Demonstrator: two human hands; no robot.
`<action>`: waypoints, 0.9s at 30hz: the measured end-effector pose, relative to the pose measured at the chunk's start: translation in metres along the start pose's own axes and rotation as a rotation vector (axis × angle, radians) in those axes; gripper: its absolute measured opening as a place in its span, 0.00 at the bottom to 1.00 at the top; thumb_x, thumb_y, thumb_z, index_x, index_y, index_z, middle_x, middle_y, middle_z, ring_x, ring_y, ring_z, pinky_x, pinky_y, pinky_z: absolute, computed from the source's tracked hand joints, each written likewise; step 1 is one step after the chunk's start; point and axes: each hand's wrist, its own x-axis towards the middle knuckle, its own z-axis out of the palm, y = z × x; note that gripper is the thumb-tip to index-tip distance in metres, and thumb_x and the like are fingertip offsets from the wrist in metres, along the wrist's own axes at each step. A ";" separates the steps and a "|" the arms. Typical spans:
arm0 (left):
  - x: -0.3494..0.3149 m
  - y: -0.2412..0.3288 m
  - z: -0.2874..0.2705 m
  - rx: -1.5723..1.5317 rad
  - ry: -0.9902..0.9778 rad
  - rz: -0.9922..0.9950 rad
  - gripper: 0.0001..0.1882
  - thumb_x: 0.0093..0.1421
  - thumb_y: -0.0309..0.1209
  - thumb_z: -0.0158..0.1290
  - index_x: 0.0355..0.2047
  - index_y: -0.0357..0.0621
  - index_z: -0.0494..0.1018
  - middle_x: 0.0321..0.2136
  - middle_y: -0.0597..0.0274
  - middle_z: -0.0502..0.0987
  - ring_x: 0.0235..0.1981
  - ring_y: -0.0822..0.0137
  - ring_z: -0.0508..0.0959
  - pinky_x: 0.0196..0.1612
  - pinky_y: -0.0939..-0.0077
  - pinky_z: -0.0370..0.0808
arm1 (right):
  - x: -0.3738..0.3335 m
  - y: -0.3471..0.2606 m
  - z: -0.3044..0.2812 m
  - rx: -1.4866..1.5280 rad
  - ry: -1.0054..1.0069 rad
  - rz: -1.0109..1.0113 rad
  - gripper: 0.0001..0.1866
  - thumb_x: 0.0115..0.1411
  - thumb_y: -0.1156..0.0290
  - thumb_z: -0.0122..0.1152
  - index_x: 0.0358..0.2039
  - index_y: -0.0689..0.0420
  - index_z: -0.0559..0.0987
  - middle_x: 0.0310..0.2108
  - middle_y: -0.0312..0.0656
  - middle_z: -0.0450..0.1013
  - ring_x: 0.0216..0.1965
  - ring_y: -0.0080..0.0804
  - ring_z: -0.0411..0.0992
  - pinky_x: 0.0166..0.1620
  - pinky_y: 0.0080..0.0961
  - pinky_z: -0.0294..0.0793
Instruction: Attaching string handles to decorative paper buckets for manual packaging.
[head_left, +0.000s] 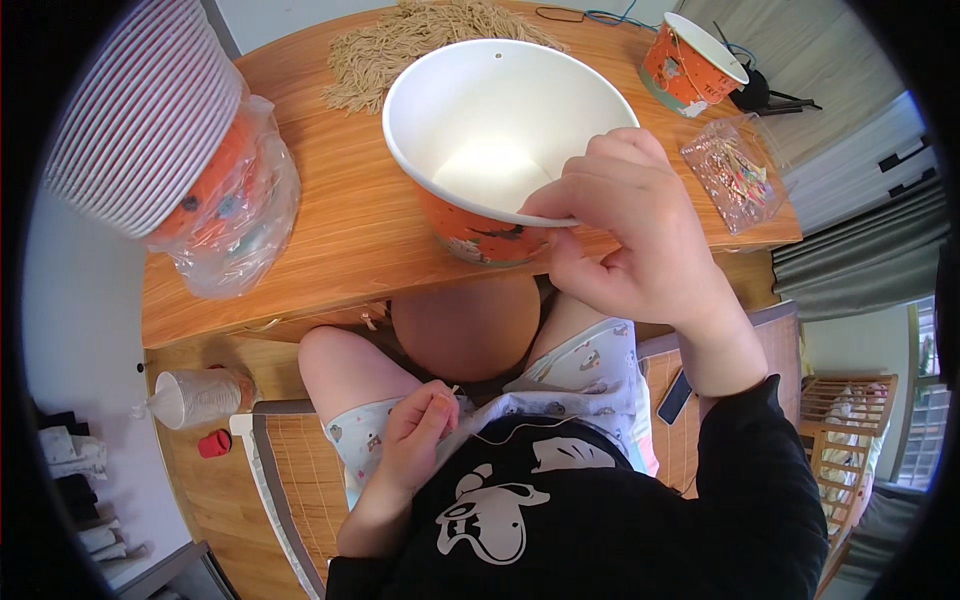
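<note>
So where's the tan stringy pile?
In the head view, the tan stringy pile lies left of top centre on the brown wooden table, behind the large white-and-orange bucket.

support: wood-grain table (335,210). left: tall stack of white-rimmed buckets (150,125), lower part in clear plastic. far middle: heap of tan cord strands (360,72). middle, by near edge: large orange bucket (480,140), white inside. far right: smaller-looking orange bucket (685,70), blue cable (612,18) nearby. right: clear plastic pack (738,180), small coloured pieces inside.
</note>
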 end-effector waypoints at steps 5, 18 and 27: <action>0.000 -0.006 0.001 -0.009 -0.015 -0.022 0.15 0.72 0.33 0.44 0.27 0.43 0.68 0.23 0.73 0.63 0.24 0.81 0.59 0.28 0.85 0.55 | -0.002 -0.001 -0.009 0.017 -0.037 -0.021 0.09 0.42 0.78 0.61 0.28 0.55 0.80 0.22 0.36 0.71 0.29 0.37 0.69 0.43 0.33 0.66; 0.004 -0.009 0.011 0.020 0.012 -0.096 0.14 0.71 0.32 0.44 0.26 0.44 0.68 0.23 0.73 0.64 0.24 0.81 0.60 0.27 0.84 0.55 | -0.006 -0.004 -0.021 0.091 -0.032 0.092 0.04 0.52 0.69 0.68 0.27 0.53 0.80 0.23 0.38 0.73 0.33 0.39 0.72 0.41 0.36 0.68; 0.009 -0.005 0.023 0.043 -0.030 -0.118 0.14 0.71 0.30 0.43 0.26 0.44 0.68 0.23 0.73 0.64 0.25 0.80 0.60 0.29 0.85 0.56 | -0.003 -0.005 -0.026 0.078 -0.145 0.104 0.07 0.56 0.68 0.65 0.29 0.54 0.76 0.25 0.38 0.73 0.34 0.40 0.72 0.46 0.35 0.64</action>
